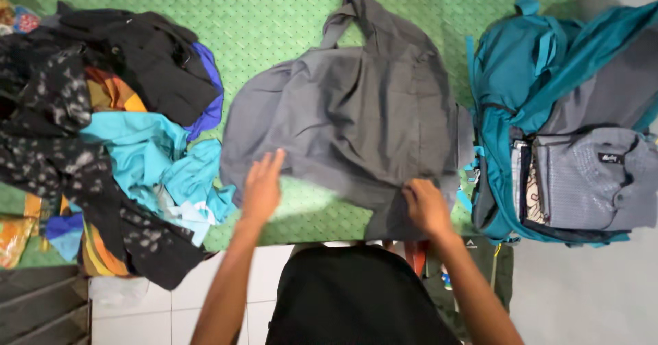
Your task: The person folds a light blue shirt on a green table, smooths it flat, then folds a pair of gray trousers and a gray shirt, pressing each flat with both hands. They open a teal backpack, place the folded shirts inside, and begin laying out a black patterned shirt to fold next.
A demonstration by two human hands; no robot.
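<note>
A grey garment [356,105] lies spread on a green textured mat [274,16] in the middle of the head view. My left hand [262,186] rests flat, fingers apart, on the garment's near left edge. My right hand [426,206] pinches the garment's near right hem, with a fold of grey cloth bunched under its fingers.
A heap of mixed clothes [103,132], black, turquoise, orange and blue, covers the mat's left side. An open teal and grey backpack [562,119] with folded clothes inside lies at the right. White floor tiles [171,304] show below the mat.
</note>
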